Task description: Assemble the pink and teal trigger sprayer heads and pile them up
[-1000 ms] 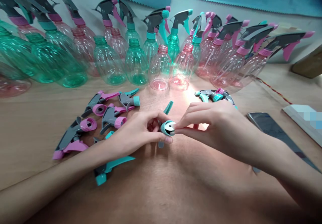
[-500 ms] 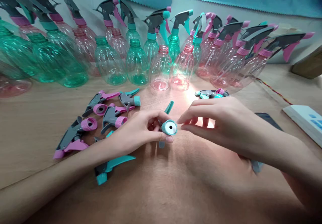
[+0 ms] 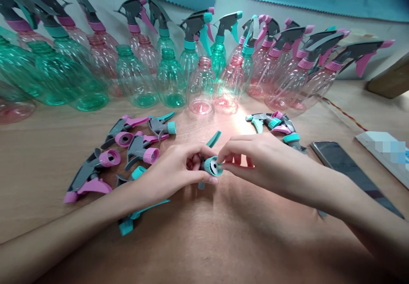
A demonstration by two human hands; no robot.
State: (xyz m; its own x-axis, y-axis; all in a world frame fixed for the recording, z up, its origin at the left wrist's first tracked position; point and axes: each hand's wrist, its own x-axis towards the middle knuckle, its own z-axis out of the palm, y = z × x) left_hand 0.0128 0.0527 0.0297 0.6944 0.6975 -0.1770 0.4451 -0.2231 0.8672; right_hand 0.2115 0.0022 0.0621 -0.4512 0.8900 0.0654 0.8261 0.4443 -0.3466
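Note:
My left hand (image 3: 174,171) is wrapped round a teal and grey spray trigger head (image 3: 211,164), with its round teal cap turned towards me and its teal lever sticking up behind. My right hand (image 3: 255,160) comes in from the right, thumb and forefinger pinched at the cap's opening on something too small to name. Both hands hover just above the wooden table (image 3: 204,233). Loose trigger heads in pink and teal (image 3: 128,147) lie to the left of my left hand, and a smaller pile (image 3: 275,122) lies beyond my right hand.
Rows of clear pink and green spray bottles (image 3: 172,75) stand along the back, some capped with triggers, some open. A dark phone (image 3: 348,169) and a white box (image 3: 386,152) lie at the right. A red wire (image 3: 345,113) runs along the right side.
My right hand drew back from the cap half a second ago, then returned and now pinches at its opening. The left hand kept holding the trigger head in place.

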